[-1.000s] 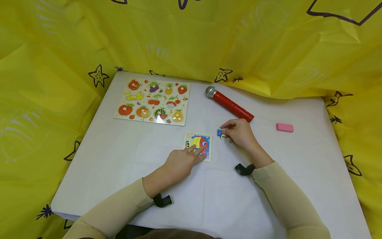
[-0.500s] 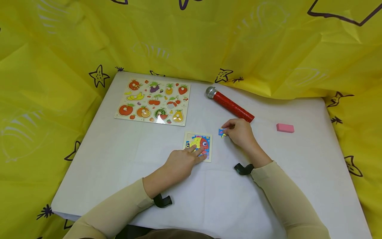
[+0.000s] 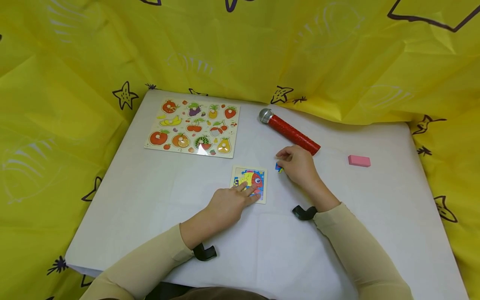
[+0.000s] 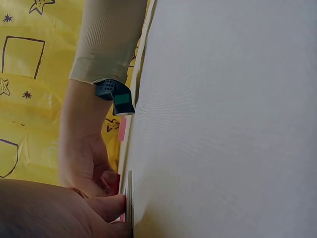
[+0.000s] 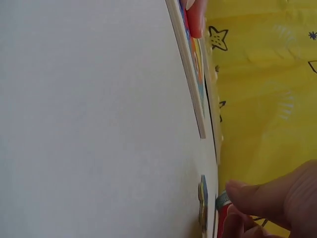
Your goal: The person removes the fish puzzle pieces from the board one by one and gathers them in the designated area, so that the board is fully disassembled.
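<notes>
In the head view, a small fish puzzle [image 3: 246, 177] in a pale wooden frame lies at the middle of the table. My left hand [image 3: 227, 207] rests on it, fingers spread over its lower half, hiding part of the fish. To its right lies a loose blue-and-yellow puzzle piece [image 3: 278, 168], partly covered by my right hand [image 3: 299, 166]. In the right wrist view, the piece [image 5: 202, 201] sits on the tabletop, and the thumb [image 5: 242, 196] and bent fingers of the right hand are just above it, apart from it.
A red glittery microphone [image 3: 290, 132] lies right behind the right hand. At the back left is a fruit peg puzzle board [image 3: 192, 128], and a pink block [image 3: 359, 161] is off to the right. Yellow cloth [image 3: 240, 50] hangs around the white table [image 3: 150, 200].
The fingers of my right hand have risen slightly away from the puzzle piece, which shows less from under them. My left hand stays put on the fish puzzle.
</notes>
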The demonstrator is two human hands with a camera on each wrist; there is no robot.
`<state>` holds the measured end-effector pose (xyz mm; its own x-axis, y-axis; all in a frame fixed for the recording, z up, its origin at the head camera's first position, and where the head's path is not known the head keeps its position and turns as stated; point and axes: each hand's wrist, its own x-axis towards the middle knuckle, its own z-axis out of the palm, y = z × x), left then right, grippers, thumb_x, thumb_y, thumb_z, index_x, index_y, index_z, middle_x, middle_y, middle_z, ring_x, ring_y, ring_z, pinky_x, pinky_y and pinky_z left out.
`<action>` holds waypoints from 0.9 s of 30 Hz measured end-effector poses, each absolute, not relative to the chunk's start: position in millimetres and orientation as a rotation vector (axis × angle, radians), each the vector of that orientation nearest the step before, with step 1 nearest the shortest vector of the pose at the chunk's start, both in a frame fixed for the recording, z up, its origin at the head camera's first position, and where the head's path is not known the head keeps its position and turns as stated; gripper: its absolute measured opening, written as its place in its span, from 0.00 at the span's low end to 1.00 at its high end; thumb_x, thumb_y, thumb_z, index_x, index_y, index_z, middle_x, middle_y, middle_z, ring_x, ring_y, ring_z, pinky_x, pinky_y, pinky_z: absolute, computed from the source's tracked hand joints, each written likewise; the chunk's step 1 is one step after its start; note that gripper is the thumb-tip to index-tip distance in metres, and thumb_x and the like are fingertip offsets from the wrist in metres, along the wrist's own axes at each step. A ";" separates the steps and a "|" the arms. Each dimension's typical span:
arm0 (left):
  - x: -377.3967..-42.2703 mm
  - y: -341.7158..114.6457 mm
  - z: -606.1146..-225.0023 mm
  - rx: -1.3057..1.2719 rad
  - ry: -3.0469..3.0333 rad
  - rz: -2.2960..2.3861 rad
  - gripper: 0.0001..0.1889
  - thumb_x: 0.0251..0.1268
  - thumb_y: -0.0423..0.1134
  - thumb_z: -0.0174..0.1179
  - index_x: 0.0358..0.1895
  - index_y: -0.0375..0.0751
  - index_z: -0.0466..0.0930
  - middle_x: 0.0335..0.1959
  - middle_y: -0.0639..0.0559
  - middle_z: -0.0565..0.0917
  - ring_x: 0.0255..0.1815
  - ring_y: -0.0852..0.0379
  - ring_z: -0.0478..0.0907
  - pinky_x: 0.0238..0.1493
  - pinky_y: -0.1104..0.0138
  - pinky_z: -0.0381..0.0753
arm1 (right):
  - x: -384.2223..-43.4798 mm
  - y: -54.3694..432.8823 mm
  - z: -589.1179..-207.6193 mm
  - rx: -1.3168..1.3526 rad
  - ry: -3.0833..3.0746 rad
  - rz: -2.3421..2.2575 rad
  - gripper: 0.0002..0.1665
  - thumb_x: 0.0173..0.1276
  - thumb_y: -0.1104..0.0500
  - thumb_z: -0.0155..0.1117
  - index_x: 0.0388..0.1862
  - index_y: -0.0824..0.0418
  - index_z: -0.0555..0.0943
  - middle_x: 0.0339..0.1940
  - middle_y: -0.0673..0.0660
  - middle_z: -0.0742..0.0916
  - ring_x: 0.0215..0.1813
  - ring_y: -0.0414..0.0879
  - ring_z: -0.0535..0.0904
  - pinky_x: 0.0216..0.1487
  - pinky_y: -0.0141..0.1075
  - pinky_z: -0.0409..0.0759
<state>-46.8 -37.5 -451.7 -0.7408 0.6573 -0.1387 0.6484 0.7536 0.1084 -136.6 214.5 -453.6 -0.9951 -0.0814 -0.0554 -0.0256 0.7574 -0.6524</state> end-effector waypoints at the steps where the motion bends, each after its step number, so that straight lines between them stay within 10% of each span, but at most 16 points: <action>1: -46.8 -37.2 -451.4 1.043 2.782 0.074 0.29 0.77 0.32 0.58 0.73 0.67 0.80 0.77 0.64 0.78 0.77 0.56 0.78 0.34 0.57 0.90 | -136.6 211.9 -453.6 -0.115 2.860 -1.075 0.08 0.71 0.64 0.75 0.48 0.61 0.91 0.43 0.59 0.88 0.43 0.53 0.82 0.45 0.41 0.79; 27: -45.6 -37.8 -451.7 1.066 2.799 0.080 0.28 0.78 0.34 0.59 0.74 0.66 0.80 0.78 0.62 0.77 0.78 0.55 0.77 0.36 0.54 0.92 | -132.0 157.3 -451.4 -0.564 2.559 -0.905 0.17 0.76 0.66 0.68 0.56 0.50 0.93 0.48 0.50 0.84 0.51 0.47 0.82 0.50 0.39 0.80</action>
